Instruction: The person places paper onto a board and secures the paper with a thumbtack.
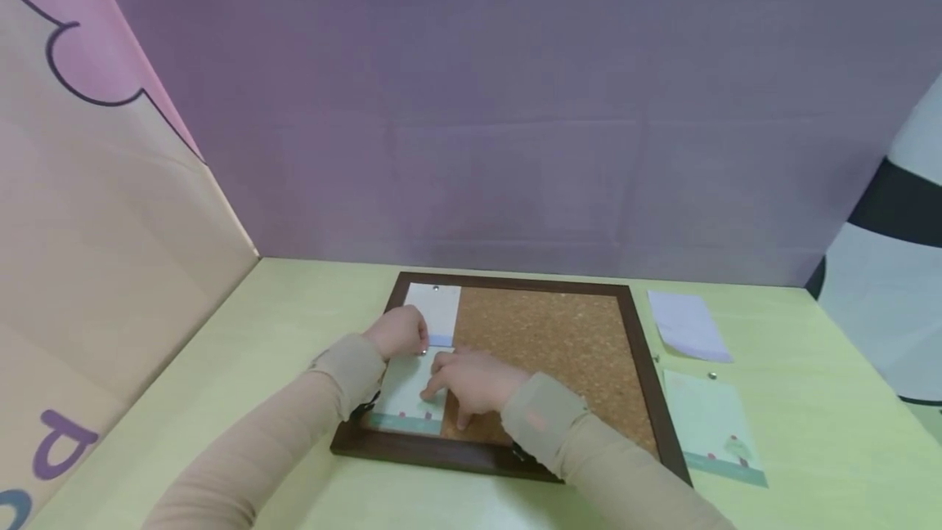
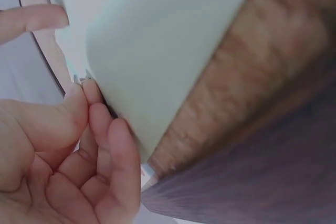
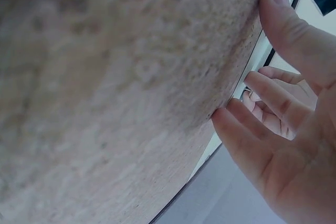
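Observation:
A pale green note sheet [image 1: 414, 387] with a printed strip along its bottom lies on the left part of a cork board [image 1: 545, 342]. My left hand [image 1: 399, 331] pinches a small silver pushpin [image 1: 423, 352] at the sheet's top edge; the left wrist view shows the pin [image 2: 84, 78] between thumb and forefinger, the other fingers curled. My right hand [image 1: 477, 381] rests with spread fingers over the sheet's right edge, index fingertip on the paper and thumb on the cork. Above, a white sheet [image 1: 439, 311] hangs from another pin [image 1: 436, 288], its lower edge meeting the green one.
The board's dark brown wooden frame [image 1: 456, 455] lies on a pale yellow-green table [image 1: 309, 293]. To its right are a lavender sheet [image 1: 688, 324], a second green sheet [image 1: 714, 428] and two loose pins, one [image 1: 711, 375] by that sheet. A purple backdrop [image 1: 515, 105] stands behind.

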{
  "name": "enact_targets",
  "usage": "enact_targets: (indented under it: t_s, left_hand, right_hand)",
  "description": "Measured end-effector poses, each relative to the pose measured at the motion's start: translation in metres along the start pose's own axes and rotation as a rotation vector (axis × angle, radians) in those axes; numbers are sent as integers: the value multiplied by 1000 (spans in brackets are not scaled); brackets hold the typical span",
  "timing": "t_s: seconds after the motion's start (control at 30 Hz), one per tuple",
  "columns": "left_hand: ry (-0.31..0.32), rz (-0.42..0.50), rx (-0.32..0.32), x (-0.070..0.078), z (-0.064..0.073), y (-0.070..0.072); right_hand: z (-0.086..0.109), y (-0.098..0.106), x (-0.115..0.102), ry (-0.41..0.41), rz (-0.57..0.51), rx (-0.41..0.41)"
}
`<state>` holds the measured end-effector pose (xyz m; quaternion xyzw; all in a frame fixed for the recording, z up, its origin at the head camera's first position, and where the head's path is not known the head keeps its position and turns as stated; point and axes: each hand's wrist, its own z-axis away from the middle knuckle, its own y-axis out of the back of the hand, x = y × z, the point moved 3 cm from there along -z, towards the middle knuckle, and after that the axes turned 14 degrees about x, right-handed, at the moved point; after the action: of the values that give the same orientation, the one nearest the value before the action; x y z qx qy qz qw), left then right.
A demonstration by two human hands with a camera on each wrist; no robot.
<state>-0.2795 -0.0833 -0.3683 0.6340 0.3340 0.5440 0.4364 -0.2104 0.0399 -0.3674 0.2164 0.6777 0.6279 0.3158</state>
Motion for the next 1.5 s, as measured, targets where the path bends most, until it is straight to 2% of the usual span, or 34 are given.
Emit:
enact_targets:
  t_s: [0.1,0.37,0.7,0.9,1.37,1.5]
  left_hand:
    - [5,-8,-5,-1,-2,-2]
    - [-65,-63,8,3,-6,-4]
    - [9,42,-31,-7,0,1]
    - [50,72,-38,-10,0,1]
    - [114,96,-43,-12,-5,-2]
    - [115,66,-39,-10,-5,-1]
  right_hand:
    - [1,-1,0,0,-6,-3]
    - [2,0,3,-11,-26,3]
    - [1,-3,0,6,-8,4]
    - [1,-1,-1,5,-5,-1]
    - [0,-3,2,-9,-18,-3]
    - [0,-2,2,-8,-18,0]
